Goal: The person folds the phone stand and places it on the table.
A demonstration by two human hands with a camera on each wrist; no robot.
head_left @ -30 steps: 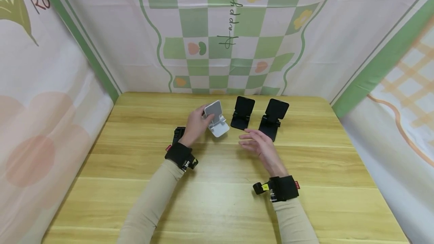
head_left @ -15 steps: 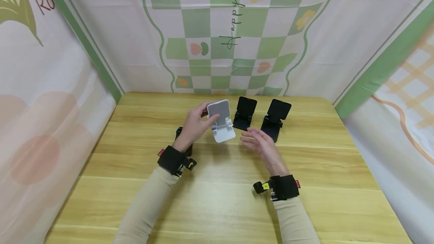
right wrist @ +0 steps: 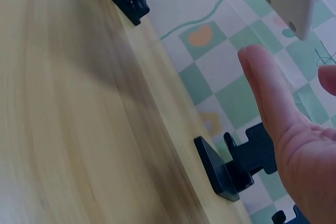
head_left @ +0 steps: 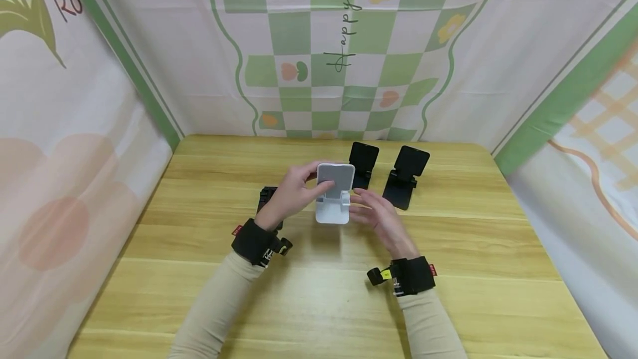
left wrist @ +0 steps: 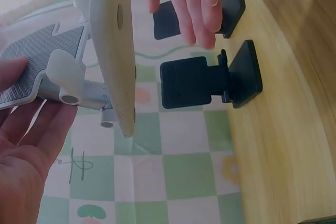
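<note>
My left hand [head_left: 294, 195] holds a white phone stand [head_left: 333, 213] above the table, thumb across its grey pad and fingers behind it. In the left wrist view the stand's base [left wrist: 113, 51] faces sideways, with the hinged arm and padded rest beside it. My right hand [head_left: 381, 218] is raised just right of the stand, its fingers extended and holding nothing. In the right wrist view those straight fingers [right wrist: 268, 85] point toward the white base. Two unfolded black phone stands are close behind: one [head_left: 365, 157] partly hidden by the white stand, the other [head_left: 399, 190] past my right hand.
A black folded item [head_left: 266, 195] lies on the table, partly covered by my left wrist. The wooden table [head_left: 319, 309] runs back to a printed cloth curtain [head_left: 199, 76], with more cloth at both sides.
My left hand has lifted the white phone stand off the table and brought it rightward and nearer, turning it more upright and square to view. The right hand has shifted slightly left.
</note>
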